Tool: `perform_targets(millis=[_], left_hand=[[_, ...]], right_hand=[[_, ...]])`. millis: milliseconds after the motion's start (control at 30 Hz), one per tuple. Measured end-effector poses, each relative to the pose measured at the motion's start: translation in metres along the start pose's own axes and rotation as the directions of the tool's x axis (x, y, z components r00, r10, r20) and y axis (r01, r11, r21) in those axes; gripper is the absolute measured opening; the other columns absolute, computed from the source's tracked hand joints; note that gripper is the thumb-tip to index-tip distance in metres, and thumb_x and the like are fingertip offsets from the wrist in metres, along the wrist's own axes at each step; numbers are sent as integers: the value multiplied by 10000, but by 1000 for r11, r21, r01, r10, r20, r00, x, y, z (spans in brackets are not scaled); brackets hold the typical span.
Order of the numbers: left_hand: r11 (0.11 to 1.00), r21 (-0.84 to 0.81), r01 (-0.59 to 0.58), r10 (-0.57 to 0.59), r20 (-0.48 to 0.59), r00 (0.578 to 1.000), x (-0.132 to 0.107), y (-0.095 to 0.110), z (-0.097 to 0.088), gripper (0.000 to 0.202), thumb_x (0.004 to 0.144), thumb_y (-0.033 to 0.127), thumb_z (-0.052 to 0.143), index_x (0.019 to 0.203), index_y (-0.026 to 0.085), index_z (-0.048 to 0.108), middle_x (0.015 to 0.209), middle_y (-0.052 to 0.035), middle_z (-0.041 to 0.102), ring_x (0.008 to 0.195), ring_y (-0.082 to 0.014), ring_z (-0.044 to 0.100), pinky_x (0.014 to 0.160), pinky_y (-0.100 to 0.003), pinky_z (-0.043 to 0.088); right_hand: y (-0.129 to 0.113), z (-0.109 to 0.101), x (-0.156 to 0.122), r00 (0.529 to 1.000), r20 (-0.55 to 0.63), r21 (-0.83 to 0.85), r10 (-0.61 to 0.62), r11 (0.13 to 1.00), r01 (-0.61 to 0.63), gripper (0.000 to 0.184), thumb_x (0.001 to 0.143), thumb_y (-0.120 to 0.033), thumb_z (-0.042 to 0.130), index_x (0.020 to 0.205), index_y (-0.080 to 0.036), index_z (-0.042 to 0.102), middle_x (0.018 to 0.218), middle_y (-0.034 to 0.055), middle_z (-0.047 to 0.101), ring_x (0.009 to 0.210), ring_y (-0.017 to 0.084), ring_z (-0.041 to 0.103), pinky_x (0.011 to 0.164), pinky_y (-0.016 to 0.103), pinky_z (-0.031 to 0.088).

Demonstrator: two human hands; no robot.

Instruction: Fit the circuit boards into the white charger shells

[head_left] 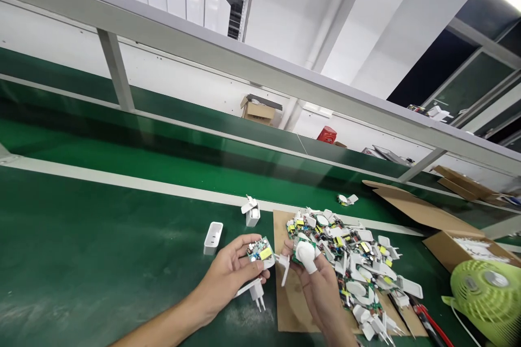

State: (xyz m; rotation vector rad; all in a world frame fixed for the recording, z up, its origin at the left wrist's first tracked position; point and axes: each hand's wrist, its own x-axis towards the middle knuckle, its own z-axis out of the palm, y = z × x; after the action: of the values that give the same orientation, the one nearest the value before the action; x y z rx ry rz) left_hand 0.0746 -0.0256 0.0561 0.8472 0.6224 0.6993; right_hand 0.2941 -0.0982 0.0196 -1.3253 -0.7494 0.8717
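Note:
My left hand grips a small charger circuit board with a yellow component, between thumb and fingers. Just below that hand is a white two-pin plug piece; whether the hand touches it I cannot tell. Another white plug piece shows between my hands, seemingly joined to the left board. My right hand is closed on a second green circuit board, largely covered by something white and rounded, perhaps a covered thumb. An empty white charger case and a case with a plug piece on it stand beyond my left hand.
A heap of charger boards and white plug parts covers a cardboard sheet at right. Red-handled pliers, a green fan and an open carton lie farther right. One loose board sits behind the heap.

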Motion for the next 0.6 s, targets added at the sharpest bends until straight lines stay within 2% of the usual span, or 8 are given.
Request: perform_targets(millis=[67,133,200,267,367,433,500,600], left_hand=[[1000,11,7,-7,-18,1000,-1,1,0,761,662,456,1001,1256,187,610,1022,-42,696,799,-192,726,804,-354,602],[999,37,17,-15,-41,999,-1,0,-1,772,640,425,1017,1250,183,611,970,-27,696,764,-165,692,741,-315,585],[998,58,20,-16,-63,998,0,-1,-2,758,641,425,1014,1239,179,618,924,-12,694,723,-142,667,693,-287,560],[998,64,22,-16,-88,996,0,-2,-4,734,654,442,1001,1225,170,627,862,6,685,663,-120,641,646,-264,527],[999,30,35,-31,-123,992,-2,1,-7,757,638,471,1005,1218,158,632,772,25,668,620,-116,627,613,-251,500],[999,-4,39,-39,-131,991,-4,5,-9,763,644,522,995,1209,155,636,778,14,681,630,-129,649,625,-258,512],[998,-38,41,-45,-125,991,-4,8,-11,710,712,594,936,1190,155,648,831,-14,710,668,-152,688,667,-278,540],[994,-101,44,-54,-99,994,-4,8,-12,594,825,618,843,1169,164,674,921,-53,743,771,-190,732,761,-318,581]], right_hand=[[4,-14,6,974,-33,-420,-222,888,188,523,953,-526,677,1348,-183,682,1220,145,773,1199,347,704,1071,559,555],[7,-29,15,890,131,-786,-438,501,362,430,1013,-331,545,1406,-183,636,1307,157,730,1255,337,664,1089,553,540],[11,-40,23,824,322,-890,-467,147,431,464,951,-118,465,1369,-172,659,1330,181,708,1268,352,644,1084,586,531],[14,-45,28,812,414,-885,-411,25,464,455,808,-6,509,1166,-155,748,1296,207,718,1249,389,646,1089,618,517],[14,-45,26,798,503,-852,-333,-36,522,298,650,12,611,849,-165,745,1342,226,702,1310,457,606,1138,659,475],[7,-40,21,770,554,-817,-316,-31,575,269,698,-31,628,893,-174,743,1428,205,660,1399,466,542,1165,689,441],[-6,-29,13,752,581,-767,-310,98,634,350,857,-116,601,1176,-191,722,1500,167,616,1447,402,522,1169,651,466],[-21,-1,-2,808,539,-664,-240,468,582,448,1029,-288,549,1477,-271,552,1432,119,670,1320,280,654,1102,490,571]])
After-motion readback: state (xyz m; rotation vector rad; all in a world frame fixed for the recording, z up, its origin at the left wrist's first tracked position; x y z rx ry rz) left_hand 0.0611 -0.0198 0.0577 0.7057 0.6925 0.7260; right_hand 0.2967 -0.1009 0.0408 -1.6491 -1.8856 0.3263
